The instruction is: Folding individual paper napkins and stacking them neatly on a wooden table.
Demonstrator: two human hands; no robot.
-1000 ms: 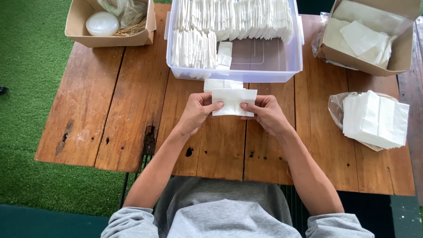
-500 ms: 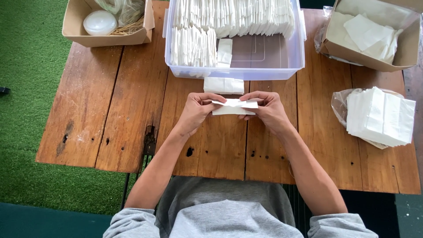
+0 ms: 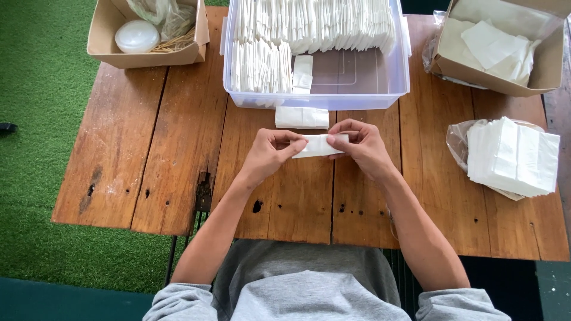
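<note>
Both hands hold one folded white paper napkin [image 3: 318, 145] just above the wooden table [image 3: 148, 148]. My left hand [image 3: 270, 154] pinches its left end and my right hand [image 3: 360, 145] pinches its right end. The napkin is now a narrow strip. Another folded napkin [image 3: 301, 117] lies flat on the table just beyond my hands. Behind it stands a clear plastic bin [image 3: 369, 98] with rows of folded napkins packed on edge.
A stack of unfolded white napkins [image 3: 514, 156] sits on a plastic bag at the right. A cardboard box [image 3: 535, 80] with loose napkins is at the far right. Another cardboard box [image 3: 148, 56] at the far left holds a white round lid and sticks. Green turf lies left of the table.
The napkin went from a wide rectangle pressed on the table to a narrow strip lifted between both hands. My hands have come slightly closer together.
</note>
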